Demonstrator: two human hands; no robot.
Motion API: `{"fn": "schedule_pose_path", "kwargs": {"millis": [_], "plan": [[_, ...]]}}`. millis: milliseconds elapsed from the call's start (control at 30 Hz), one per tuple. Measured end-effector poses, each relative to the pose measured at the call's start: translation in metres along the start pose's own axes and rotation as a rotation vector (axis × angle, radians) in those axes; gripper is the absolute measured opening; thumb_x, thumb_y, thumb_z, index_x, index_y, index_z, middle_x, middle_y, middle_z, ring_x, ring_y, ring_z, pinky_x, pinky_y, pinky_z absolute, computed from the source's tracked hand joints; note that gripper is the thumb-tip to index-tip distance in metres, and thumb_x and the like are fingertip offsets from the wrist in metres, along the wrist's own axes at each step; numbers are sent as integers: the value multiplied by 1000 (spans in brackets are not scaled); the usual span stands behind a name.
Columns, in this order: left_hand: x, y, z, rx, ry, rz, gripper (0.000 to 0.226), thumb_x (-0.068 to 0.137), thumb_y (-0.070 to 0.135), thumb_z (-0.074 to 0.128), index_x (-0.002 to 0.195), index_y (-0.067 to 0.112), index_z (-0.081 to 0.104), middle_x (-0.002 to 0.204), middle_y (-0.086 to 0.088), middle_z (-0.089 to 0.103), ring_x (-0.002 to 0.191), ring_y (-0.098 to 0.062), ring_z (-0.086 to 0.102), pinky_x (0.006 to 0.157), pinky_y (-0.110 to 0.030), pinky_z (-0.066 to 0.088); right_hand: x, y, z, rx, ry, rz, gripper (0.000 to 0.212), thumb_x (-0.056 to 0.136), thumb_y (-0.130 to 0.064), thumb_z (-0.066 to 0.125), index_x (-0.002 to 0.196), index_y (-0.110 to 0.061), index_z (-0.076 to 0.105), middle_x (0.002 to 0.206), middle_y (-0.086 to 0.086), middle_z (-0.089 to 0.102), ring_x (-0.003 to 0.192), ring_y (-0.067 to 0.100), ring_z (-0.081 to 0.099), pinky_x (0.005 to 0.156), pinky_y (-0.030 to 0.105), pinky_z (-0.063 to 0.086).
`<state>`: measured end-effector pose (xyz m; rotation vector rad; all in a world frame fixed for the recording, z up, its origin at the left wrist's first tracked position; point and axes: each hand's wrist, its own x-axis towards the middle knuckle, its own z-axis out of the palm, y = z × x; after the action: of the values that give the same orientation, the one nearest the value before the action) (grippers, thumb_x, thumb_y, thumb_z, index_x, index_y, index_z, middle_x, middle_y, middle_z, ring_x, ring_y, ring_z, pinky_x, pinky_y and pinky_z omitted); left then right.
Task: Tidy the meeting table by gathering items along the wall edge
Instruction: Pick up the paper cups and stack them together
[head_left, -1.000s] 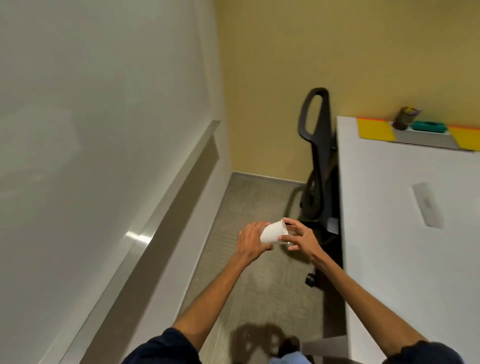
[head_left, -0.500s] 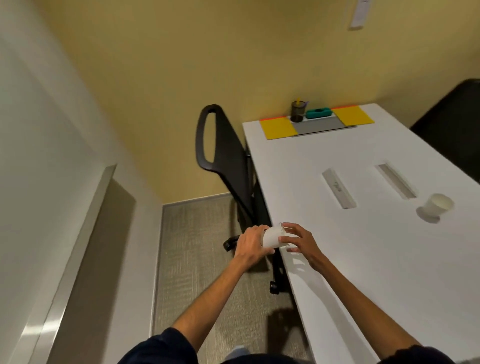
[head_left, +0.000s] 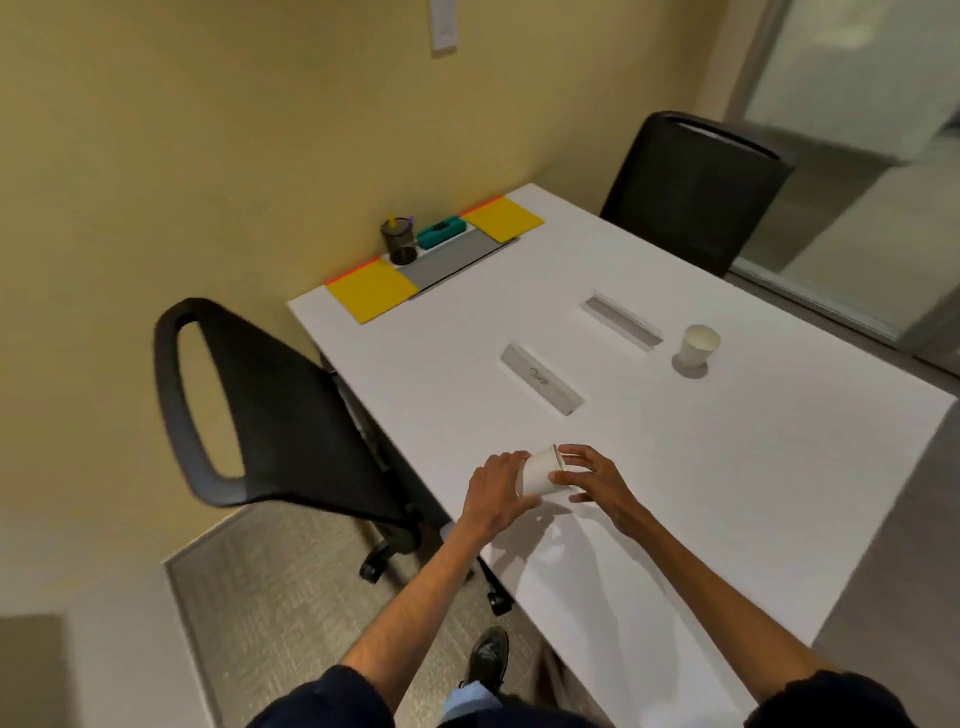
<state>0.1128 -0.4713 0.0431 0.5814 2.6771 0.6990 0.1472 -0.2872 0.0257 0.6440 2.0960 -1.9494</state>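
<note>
Swung over the table (head_left: 675, 493), both hands grip a tilted cup (head_left: 540, 472).

A black chair (head_left: 270, 410) with a loop-shaped backrest stands on castors against the table's left edge. A second black chair (head_left: 691, 189) sits at the table's far right edge. On the yellow wall (head_left: 208, 130) above the table's far edge hangs a white plate (head_left: 444, 25), perhaps a light switch, though it is too blurred to tell. Grey carpet (head_left: 280, 587) covers the floor below the left edge. A black shoe (head_left: 489, 656) shows by the table's near corner.
</note>
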Motion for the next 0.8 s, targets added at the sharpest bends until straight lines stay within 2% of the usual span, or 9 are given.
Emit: {"fn": "schedule_pose_path", "kwargs": {"millis": [167,300,367,533,633,700,800], "plan": [[59,-4,-3,59,-129,145,69,81,48,70,139,23,44,130,-5,57,117,-26,53,95,-39,46,19,-6,-9,-60,179,-24,52,77,-16,82,124,-16,59,119,4,63,98,19,63,73,31,56],[88,4,2,17,-178,232,69,83,51,68,140,22,43,128,-4,59,116,-26,55,94,-41,48,25,-7,-20,-97,349,-47,56,74,-26,85,122,-18,58,117,1,65,89,12,64,71,16,50],[97,8,7,-17,-189,255,71,85,50,66,144,21,38,132,-4,57,119,-26,53,97,-41,47,31,-8,-26,-122,411,-41,60,74,-31,85,125,-20,56,119,1,64,92,15,64,77,18,51],[113,5,26,14,-248,244,76,93,52,55,153,17,23,149,-3,43,132,-25,42,106,-41,39,42,-6,-37,-255,574,-28,70,70,-45,85,128,-23,52,127,-3,61,110,18,61,97,33,53],[122,-2,36,86,-300,262,79,93,54,52,154,16,20,155,-2,34,140,-23,33,110,-40,35,48,-5,-45,-307,620,8,74,67,-44,88,128,-21,53,129,-2,59,115,19,59,100,36,50],[126,-4,41,106,-308,284,79,93,53,53,154,15,20,156,-1,31,142,-21,31,110,-38,34,51,-3,-48,-342,658,20,75,65,-39,90,128,-18,54,128,0,59,117,20,57,99,32,48],[132,-6,48,120,-314,311,78,94,50,54,154,13,21,159,-4,27,147,-20,26,114,-37,32,57,-2,-49,-418,718,-24,78,63,-34,91,129,-11,55,127,6,59,119,25,57,98,36,49]]}}
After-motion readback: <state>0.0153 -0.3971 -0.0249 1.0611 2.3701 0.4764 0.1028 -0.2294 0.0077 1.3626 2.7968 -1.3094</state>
